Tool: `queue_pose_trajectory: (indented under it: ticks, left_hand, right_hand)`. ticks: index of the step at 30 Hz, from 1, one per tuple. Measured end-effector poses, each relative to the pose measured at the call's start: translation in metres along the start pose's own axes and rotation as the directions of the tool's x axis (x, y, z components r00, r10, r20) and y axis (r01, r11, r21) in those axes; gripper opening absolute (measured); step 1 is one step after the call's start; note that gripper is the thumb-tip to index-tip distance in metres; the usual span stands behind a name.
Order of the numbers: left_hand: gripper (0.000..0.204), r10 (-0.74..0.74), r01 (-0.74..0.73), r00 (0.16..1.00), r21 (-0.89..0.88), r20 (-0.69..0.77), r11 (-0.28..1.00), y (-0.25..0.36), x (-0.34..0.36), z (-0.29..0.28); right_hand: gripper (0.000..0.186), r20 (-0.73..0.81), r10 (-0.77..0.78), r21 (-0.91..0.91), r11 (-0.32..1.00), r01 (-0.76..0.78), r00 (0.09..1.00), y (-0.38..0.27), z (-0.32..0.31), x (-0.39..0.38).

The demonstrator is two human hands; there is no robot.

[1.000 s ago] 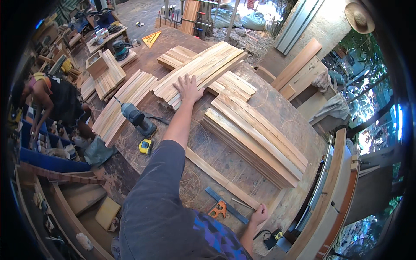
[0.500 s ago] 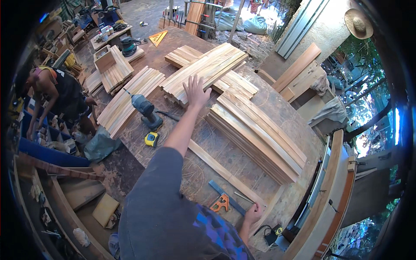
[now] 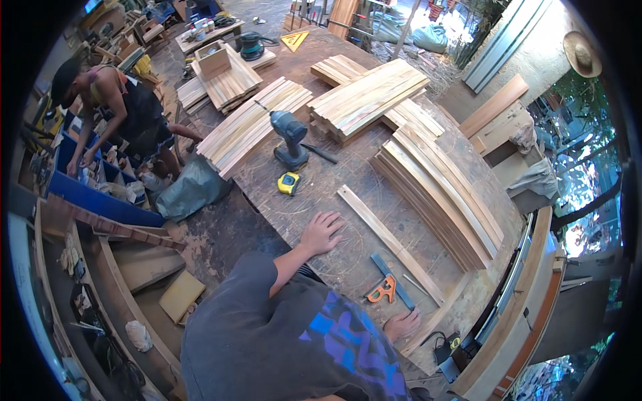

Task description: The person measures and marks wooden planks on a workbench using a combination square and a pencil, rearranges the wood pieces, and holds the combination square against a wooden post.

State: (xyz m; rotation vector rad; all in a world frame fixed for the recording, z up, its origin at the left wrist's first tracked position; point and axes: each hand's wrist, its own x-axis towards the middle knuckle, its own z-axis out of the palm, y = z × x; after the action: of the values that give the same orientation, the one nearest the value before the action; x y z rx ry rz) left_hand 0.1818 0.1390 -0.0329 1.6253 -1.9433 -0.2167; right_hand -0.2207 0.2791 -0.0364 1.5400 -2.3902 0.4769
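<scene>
My left hand (image 3: 321, 232) rests open on the worn wooden table (image 3: 291, 217) near its front edge, left of a long pale wood strip (image 3: 384, 237). My right hand (image 3: 400, 324) has its fingers curled at the near end of the blue blade of a combination square (image 3: 382, 287) with an orange head. A thin rod (image 3: 414, 284) lies beside the square. A drill (image 3: 289, 137) stands upright beyond my left hand, near a yellow tape measure (image 3: 288, 184). Bundled slats (image 3: 364, 100) lie at the back, and stacked boards (image 3: 435, 200) lie to the right.
At left, another person (image 3: 110, 113) bends over a blue compartmented bin (image 3: 100, 190), beside a grey sack (image 3: 190, 190). Further wood (image 3: 224, 80), a sander (image 3: 251, 45) and a yellow triangle (image 3: 295, 40) sit toward the back left. Long boards (image 3: 515, 301) line the right edge.
My left hand has come off the slat stack back to the table's front. My right hand has shifted from the strip's end to the square. The view has shifted.
</scene>
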Motion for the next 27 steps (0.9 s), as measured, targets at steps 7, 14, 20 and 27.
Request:
queue_pose_trajectory:
  ticks: [7,14,20,27]
  left_hand:
    - [0.048,-0.007,0.007,1.000,-0.027,0.027,1.000,-0.006,-0.008,0.003]
    - [0.052,-0.084,0.086,0.996,-0.117,0.024,0.989,-0.020,0.017,0.009]
    - [0.071,-0.142,0.143,0.979,-0.005,-0.143,0.990,-0.041,0.161,-0.044]
    - [0.087,-0.275,0.269,0.959,0.087,0.069,0.959,-0.073,0.232,-0.064]
  right_hand:
    - [0.041,0.030,0.049,-0.064,0.997,-0.047,0.998,0.005,0.008,-0.008]
    - [0.040,-0.026,0.020,0.013,1.000,-0.019,0.999,0.002,0.001,-0.001]
    - [0.042,-0.051,0.036,0.018,0.999,-0.035,0.998,0.008,0.007,-0.007]
    - [0.043,-0.061,0.051,0.017,0.999,-0.051,0.997,0.010,0.013,-0.006]
